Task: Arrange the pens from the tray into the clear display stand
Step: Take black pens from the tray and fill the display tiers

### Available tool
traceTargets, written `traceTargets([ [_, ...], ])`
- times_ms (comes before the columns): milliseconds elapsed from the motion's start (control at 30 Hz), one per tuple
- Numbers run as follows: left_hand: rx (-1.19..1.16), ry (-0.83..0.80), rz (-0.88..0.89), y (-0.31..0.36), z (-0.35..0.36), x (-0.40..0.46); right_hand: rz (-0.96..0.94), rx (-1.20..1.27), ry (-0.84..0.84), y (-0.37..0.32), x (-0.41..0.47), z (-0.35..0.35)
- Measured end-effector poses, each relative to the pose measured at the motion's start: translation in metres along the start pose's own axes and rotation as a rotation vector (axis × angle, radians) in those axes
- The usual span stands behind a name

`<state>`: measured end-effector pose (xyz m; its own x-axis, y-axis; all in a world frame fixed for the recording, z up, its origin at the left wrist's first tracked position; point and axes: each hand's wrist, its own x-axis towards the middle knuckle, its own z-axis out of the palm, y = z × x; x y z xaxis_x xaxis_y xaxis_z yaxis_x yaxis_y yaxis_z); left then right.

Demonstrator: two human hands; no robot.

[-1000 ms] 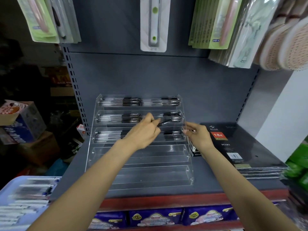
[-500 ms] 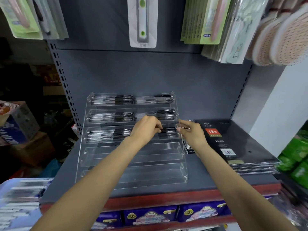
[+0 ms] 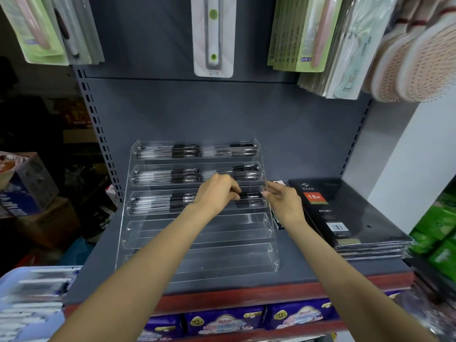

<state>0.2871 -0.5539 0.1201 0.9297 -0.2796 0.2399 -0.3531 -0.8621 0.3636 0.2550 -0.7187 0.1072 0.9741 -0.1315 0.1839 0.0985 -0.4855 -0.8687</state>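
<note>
While my left hand [image 3: 217, 193] pinches black pens [image 3: 249, 195] into the third tier of the clear display stand [image 3: 197, 257] and my right hand [image 3: 283, 201] steadies its side with relaxed fingers, two lower tiers stay bare and the tray [image 3: 29, 292] holds more.

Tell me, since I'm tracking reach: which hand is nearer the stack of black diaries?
Right. The right hand is at the display stand's right edge, just beside the diaries; the left hand is over the stand's third tier.
</note>
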Motion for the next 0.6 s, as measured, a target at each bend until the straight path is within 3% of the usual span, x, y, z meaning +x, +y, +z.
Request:
traceTargets([
  [200,-0.334,0.193,-0.02,-0.018,-0.018,-0.036,-0.257,-0.213,0.177,-0.018,-0.026,0.028],
  [367,-0.424,0.314,-0.079,-0.068,-0.043,-0.111,-0.298,-0.061,-0.069,-0.057,-0.065,0.092],
  [500,-0.334,0.418,-0.226,-0.142,-0.068,-0.196,-0.321,0.002,-0.269,-0.096,-0.119,0.169],
  [600,-0.295,0.374,-0.384,-0.216,-0.082,-0.266,-0.345,-0.039,-0.432,-0.121,-0.165,0.244],
])
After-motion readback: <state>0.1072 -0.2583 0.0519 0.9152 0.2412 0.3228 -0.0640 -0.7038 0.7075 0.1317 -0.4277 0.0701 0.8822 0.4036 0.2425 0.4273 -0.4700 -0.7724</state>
